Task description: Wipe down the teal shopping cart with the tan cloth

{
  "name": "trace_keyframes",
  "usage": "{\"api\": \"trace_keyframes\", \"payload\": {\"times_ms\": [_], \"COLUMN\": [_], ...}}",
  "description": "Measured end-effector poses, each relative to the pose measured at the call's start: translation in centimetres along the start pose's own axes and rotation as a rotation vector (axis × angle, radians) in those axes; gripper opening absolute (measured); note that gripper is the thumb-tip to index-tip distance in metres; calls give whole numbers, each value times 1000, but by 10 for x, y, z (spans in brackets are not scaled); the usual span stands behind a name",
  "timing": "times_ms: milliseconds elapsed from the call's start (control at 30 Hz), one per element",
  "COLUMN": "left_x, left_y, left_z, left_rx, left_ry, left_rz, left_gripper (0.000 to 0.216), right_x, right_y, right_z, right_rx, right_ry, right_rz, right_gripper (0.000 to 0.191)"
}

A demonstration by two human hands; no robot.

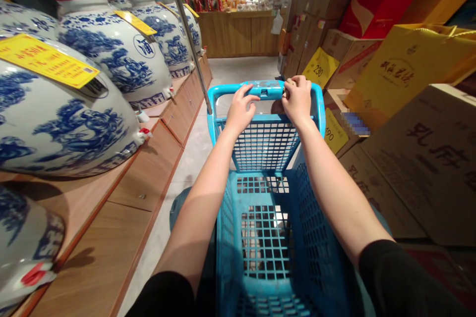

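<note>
A blue plastic shopping cart (266, 282) stands directly before me, its grid basket bare inside. Across its far end runs the blue handle (273, 90), with a small dark slot in the middle. My left hand (240, 111) is at the handle's left part, fingers loosely curved and apart, fingertips touching it. My right hand (298, 99) is at the right part, fingers bent together in a pinch. A small brownish bit shows at those fingertips, too hidden to name. A metal pole (189, 34) rises from the cart's left corner.
Large blue-and-white porcelain jars (107, 49) with red cloth tops line a wooden shelf (148, 168) on the left. Cardboard boxes (420, 153), a yellow gift bag (412, 69) and yellow price signs (320, 68) crowd the right. A wooden counter (238, 34) with packaged goods stands beyond the tiled floor (241, 67).
</note>
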State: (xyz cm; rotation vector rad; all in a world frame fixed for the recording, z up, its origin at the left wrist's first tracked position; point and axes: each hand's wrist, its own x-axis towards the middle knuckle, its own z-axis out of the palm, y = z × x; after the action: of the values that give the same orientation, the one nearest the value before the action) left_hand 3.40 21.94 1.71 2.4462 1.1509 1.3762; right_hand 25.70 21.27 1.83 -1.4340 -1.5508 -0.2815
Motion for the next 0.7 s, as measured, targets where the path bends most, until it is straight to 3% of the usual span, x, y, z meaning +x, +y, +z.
{"api": "trace_keyframes", "payload": {"times_ms": [200,433,700], "left_x": [0,1,2], "left_y": [3,3,0], "left_z": [-2,-3,-1], "left_rx": [-4,7,2], "left_ry": [-18,-29,-20], "left_rz": [-6,-15,-9], "left_gripper": [30,29,29], "right_x": [3,5,5], "right_y": [2,-21,-23], "right_z": [-4,-3,-6], "right_rx": [58,177,104], "right_ry": [40,-39,-170], "right_rz": [105,-91,-98], "right_gripper": [33,51,56]}}
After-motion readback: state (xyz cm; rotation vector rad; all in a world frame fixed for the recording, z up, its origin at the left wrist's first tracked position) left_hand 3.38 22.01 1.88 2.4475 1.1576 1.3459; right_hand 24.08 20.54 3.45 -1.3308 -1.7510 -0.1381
